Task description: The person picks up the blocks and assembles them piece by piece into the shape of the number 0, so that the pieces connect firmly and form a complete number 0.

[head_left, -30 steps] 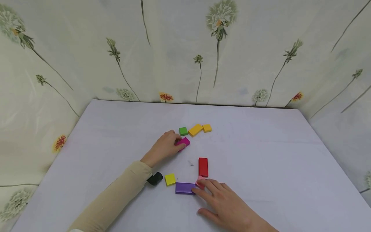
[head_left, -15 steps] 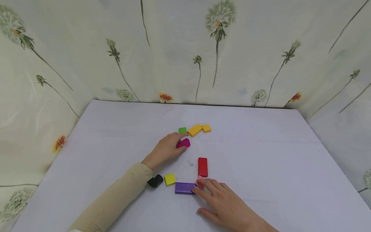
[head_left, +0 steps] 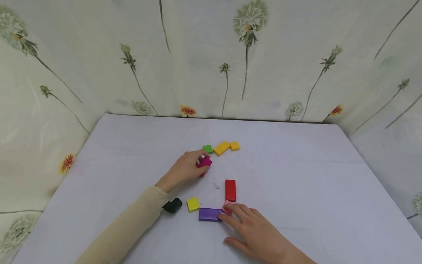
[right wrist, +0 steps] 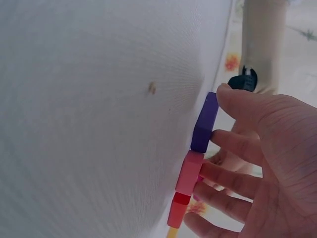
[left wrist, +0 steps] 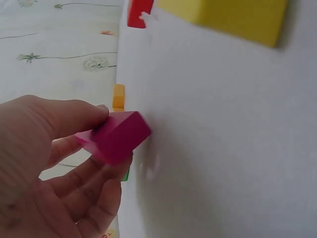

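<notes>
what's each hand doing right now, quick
Left hand: closed, holding the magenta block.
Right hand: open, touching the purple block and the pink block.

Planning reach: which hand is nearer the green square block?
Left. Left hand is just in front of the green square block; right hand is farther off, by the purple rectangular block.

Blocks [head_left: 230,190] on table [head_left: 296,176]; backdrop [head_left: 194,66] behind, alongside.

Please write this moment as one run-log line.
left hand: pinches magenta block | right hand: touches purple block, pink block | red block: beside pink block | yellow block: beside purple block
</notes>
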Demonstrator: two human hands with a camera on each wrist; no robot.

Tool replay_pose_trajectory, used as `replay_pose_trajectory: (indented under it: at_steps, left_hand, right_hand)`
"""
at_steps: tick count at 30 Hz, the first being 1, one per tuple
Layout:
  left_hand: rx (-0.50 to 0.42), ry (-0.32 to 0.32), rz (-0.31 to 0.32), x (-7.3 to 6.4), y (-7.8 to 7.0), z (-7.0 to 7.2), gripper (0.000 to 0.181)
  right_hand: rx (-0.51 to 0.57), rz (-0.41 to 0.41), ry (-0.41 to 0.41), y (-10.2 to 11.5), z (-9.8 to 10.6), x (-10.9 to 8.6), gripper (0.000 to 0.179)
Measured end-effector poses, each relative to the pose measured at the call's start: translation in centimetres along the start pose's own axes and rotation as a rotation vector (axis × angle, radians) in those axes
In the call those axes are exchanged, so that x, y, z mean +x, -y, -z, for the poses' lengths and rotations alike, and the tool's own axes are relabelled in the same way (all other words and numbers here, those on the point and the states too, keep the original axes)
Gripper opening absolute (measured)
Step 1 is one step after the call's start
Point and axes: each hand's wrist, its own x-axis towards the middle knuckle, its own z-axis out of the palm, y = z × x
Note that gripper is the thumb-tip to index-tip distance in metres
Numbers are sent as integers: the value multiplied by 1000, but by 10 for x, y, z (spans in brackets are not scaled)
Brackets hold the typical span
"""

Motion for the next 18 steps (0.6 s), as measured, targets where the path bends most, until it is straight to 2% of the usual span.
replay_pose_trajectory:
  at_steps: [8,18]
  left_hand:
    - [-161,-4,39,-8,4,14,27]
    - [-224,-18,11,-21,8,28,26]
  right_hand:
    - [0,1,6,0,0,0,60]
    - [-4,4,5,-1,-1,1,60]
